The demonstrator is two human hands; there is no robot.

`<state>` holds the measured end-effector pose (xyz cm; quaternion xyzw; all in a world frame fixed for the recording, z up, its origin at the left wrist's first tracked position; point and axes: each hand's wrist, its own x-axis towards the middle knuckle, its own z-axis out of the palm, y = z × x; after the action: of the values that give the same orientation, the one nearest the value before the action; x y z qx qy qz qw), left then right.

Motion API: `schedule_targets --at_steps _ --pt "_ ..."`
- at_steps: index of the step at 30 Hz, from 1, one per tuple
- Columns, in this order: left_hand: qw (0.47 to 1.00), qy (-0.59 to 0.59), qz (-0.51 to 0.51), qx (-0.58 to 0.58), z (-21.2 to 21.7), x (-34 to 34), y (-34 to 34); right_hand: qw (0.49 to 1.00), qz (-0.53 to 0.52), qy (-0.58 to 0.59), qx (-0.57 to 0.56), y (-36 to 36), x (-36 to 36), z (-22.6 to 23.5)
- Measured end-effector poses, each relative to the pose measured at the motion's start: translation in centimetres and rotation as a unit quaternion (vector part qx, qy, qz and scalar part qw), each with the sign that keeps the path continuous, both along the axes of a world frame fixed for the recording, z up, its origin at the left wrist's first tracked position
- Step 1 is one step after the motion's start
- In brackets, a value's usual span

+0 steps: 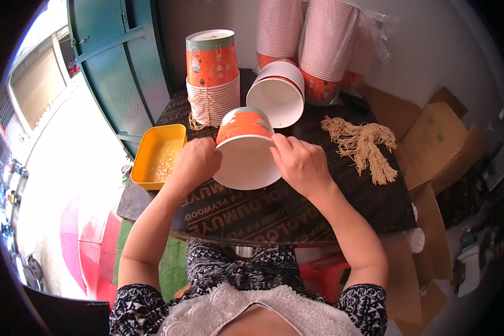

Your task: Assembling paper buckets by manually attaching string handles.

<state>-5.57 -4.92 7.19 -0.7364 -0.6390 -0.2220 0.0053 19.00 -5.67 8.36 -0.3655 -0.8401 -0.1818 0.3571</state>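
You've got the orange paper bucket [245, 148] tipped on its side right at the middle of the dark plywood surface [297, 210], its white base turned toward you and its mouth pointing away. It sits squarely between your two hands. Your left hand [195, 163] is curled against the bucket's left side, fingers closed on the rim of the base. Your right hand [301, 163] presses the bucket's right side, fingertips pinching at the upper edge of the base, so both hands grip that one bucket together.

Just behind the bucket and a little to its right lies a second bucket [277, 92], also on its side, white inside showing, mouth toward you. Behind the bucket and to its left stands a stack of buckets [211, 75], upright on their rims, with a loop of pale string [203, 112] dangling down its front. Farther back beyond the bucket rise tall nested stacks [313, 45], some in clear wrap.

To the bucket's right, well apart from your right hand, a bundle of cut beige strings [361, 145] lies loose on the surface. To the bucket's left, near your left hand, a yellow tray [148, 162] rests at the surface's edge with small pale bits inside.
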Motion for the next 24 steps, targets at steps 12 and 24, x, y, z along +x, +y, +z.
schedule_targets --at_steps 12,24 --pt "0.950 -0.304 0.023 0.069 -7.3 0.7 -0.8 0.836 0.117 0.137 -0.519 -7.6 1.4 -4.2" --pt "0.977 -0.203 -0.004 -0.066 -4.2 1.6 -8.0 0.528 0.297 0.490 -0.627 -7.2 1.1 -3.2"
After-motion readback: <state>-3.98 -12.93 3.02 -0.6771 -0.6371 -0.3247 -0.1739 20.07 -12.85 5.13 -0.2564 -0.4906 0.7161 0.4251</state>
